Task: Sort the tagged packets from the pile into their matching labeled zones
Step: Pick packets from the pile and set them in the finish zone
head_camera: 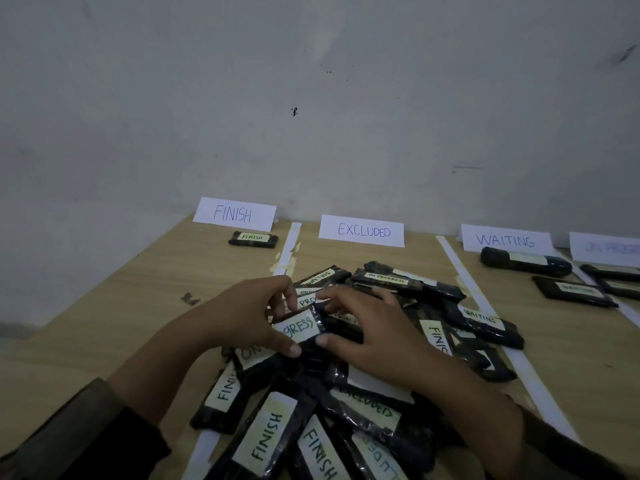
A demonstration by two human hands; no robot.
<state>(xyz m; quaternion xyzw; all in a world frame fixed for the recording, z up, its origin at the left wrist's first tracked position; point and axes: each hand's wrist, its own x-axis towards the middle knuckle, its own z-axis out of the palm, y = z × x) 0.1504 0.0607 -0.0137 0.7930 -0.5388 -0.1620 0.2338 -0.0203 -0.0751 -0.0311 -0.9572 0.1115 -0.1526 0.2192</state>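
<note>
A pile of several black packets with pale tags [346, 393] covers the middle of the wooden table [104, 323]. My left hand [242, 317] and my right hand [367, 330] both pinch one packet tagged ON PROGRESS [299, 329] at the top of the pile, thumbs under it and fingers over its far edge. Paper zone signs stand at the back: FINISH [233, 213], EXCLUDED [362, 231], WAITING [505, 240] and a blurred sign at the far right [606, 247]. One FINISH packet [253, 239] lies in its zone.
White tape strips [289, 251] [485, 306] split the table into lanes. Two packets [526, 261] [575, 291] lie in the WAITING lane, and more [616, 277] at the far right. A grey wall [311, 98] rises behind the signs. Bare wood lies left of the pile.
</note>
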